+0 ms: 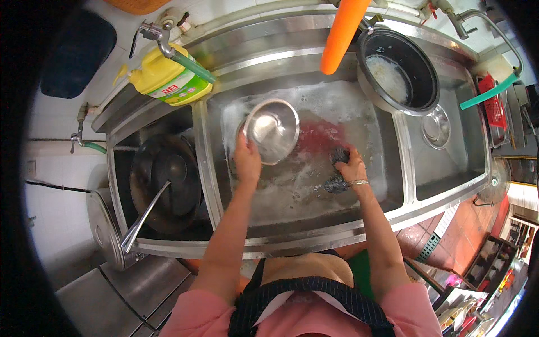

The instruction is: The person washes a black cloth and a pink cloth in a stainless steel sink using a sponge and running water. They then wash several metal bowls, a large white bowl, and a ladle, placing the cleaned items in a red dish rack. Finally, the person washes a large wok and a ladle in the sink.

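Note:
Both hands are over the middle basin of a stainless-steel sink, which holds cloudy, sudsy water. My left hand (247, 160) grips the left rim of a round metal bowl (273, 130), tilted so its shiny inside shows. To the right, my right hand (353, 166) is closed around a dark scouring pad (340, 156) at the water. Another dark, mesh-like scrubber (335, 184) lies just below that hand. Between the hands, a blurred red thing (322, 134) shows under the water.
A black pot (398, 71) with whitish residue sits at the back right. The left basin holds a dark wok (166, 185) and a metal handle; the right basin, a metal bowl (436, 126). A yellow detergent jug (172, 78) and an orange tube (343, 38) are behind.

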The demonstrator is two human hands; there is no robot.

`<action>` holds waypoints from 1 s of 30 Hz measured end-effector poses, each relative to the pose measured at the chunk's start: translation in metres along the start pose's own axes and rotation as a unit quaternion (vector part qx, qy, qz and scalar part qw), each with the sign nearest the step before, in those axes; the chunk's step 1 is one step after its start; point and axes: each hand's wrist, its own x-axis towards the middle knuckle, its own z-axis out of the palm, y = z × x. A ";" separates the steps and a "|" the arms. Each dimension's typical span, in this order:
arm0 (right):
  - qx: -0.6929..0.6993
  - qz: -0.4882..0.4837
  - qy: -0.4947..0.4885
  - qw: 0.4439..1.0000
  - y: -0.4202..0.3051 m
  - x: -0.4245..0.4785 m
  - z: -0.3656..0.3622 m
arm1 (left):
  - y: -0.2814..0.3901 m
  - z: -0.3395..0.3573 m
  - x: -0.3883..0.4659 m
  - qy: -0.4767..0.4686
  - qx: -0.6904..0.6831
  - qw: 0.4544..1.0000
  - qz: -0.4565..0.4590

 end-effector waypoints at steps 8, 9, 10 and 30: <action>-0.018 -0.098 0.060 0.993 -0.013 0.025 0.084 | -0.040 0.080 -0.063 -0.244 -0.387 0.808 -0.372; -0.024 -0.096 0.038 0.994 0.000 0.026 0.103 | -0.041 0.087 -0.061 -0.275 -0.398 0.782 -0.393; 0.003 -0.144 0.000 0.990 0.000 0.023 0.116 | -0.045 0.090 -0.059 -0.297 -0.412 0.756 -0.413; -0.372 -0.165 -0.102 0.908 0.000 0.018 0.065 | -0.054 0.060 -0.036 -0.212 -0.294 0.869 -0.337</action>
